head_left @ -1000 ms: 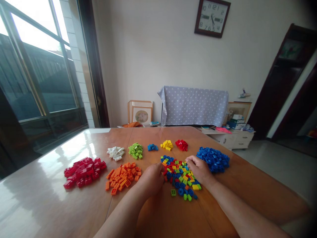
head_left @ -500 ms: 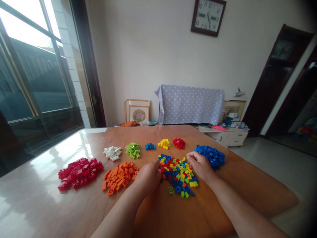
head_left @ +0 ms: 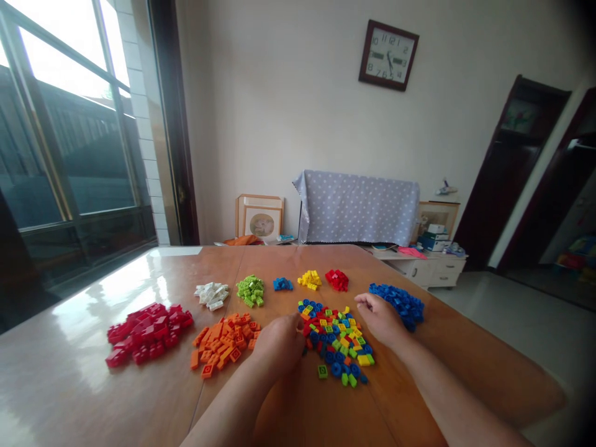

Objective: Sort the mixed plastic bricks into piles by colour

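Where the mixed brick pile (head_left: 344,342) lies on the counter (head_left: 298,413), between orange pile (head_left: 223,343) and large blue pile (head_left: 399,301), left hand (head_left: 280,343) curls at its left edge; right hand (head_left: 379,318), loosely curled, at its right, near blue. Contents of either grip: cannot tell.

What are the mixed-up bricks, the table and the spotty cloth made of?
Mixed-up bricks: probably hard plastic, smooth-looking, with bright colours and crisp moulded edges.
Table: perhaps wood, brown and glossy, reflecting bright light.
Spotty cloth: likely fabric, matt, one corner drooping.
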Demonstrator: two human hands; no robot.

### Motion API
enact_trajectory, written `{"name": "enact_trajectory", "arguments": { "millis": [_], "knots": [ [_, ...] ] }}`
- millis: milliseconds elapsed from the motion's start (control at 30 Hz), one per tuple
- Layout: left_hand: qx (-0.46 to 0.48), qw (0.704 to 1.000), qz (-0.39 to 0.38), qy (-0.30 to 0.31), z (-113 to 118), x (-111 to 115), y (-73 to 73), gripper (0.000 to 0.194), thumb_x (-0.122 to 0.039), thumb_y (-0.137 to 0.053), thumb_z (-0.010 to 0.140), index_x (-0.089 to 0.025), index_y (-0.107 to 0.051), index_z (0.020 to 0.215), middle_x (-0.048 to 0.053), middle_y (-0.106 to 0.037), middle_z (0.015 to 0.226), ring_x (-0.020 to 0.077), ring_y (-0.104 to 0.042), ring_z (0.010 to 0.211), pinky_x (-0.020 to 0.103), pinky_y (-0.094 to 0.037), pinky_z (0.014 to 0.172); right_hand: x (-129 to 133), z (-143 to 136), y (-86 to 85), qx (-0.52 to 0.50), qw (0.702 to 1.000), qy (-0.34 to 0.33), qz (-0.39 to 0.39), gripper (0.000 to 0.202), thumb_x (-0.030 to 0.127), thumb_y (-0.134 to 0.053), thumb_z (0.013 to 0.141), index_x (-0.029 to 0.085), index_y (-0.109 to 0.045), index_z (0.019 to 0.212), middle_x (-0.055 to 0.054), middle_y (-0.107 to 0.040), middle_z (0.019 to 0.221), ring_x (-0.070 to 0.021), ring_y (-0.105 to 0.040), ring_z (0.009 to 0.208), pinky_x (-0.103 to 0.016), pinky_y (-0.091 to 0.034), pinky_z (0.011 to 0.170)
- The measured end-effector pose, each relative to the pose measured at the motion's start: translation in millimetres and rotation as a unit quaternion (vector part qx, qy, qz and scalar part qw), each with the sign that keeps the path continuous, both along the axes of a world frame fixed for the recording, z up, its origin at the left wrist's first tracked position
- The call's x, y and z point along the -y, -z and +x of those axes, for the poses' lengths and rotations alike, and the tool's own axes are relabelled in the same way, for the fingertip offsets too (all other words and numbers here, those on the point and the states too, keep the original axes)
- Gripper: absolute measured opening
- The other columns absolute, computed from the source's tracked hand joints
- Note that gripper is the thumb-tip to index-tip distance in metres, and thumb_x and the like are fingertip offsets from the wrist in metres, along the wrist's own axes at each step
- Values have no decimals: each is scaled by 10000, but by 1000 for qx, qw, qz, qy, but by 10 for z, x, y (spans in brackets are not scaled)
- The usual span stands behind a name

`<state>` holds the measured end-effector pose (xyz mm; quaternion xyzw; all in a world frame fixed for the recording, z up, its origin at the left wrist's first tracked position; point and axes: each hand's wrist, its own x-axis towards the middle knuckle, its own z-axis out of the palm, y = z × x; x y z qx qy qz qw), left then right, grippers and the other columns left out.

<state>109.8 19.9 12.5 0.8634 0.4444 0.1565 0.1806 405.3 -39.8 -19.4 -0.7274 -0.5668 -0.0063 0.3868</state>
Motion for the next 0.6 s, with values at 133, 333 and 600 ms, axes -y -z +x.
{"name": "enact_trajectory", "arguments": {
  "millis": [133, 333, 600],
  "knots": [
    [-3, 1000, 3, -7, -15, 28, -58, 172, -235, -463, 820, -253, -617, 893, 44, -714, 941, 245, -658, 871, 275, -356, 628, -78, -153, -209, -21, 997, -67, -36, 312, 307, -518, 844, 187, -708, 1061, -72, -731, 1012, -222, -662, 945, -334, -501, 848],
    [6, 1000, 3, 1, -2, 36, -53, 140, -232, -492, 828, -222, -608, 907, 71, -683, 1000, 231, -646, 891, 275, -390, 695, -290, -379, -366, -7, 985, -136, -108, 291, 262, -561, 813, 190, -741, 1030, -61, -738, 1016, -205, -665, 902, -298, -501, 801],
    [32, 999, 15, 29, 22, 12, 46, 123, -192, -514, 800, -214, -608, 877, 56, -648, 963, 179, -605, 807, 246, -379, 680, -480, -656, -243, 76, 976, -170, -111, 291, 277, -600, 802, 239, -759, 1043, -63, -714, 1098, -231, -634, 1051, -342, -458, 963]
  ]
}}
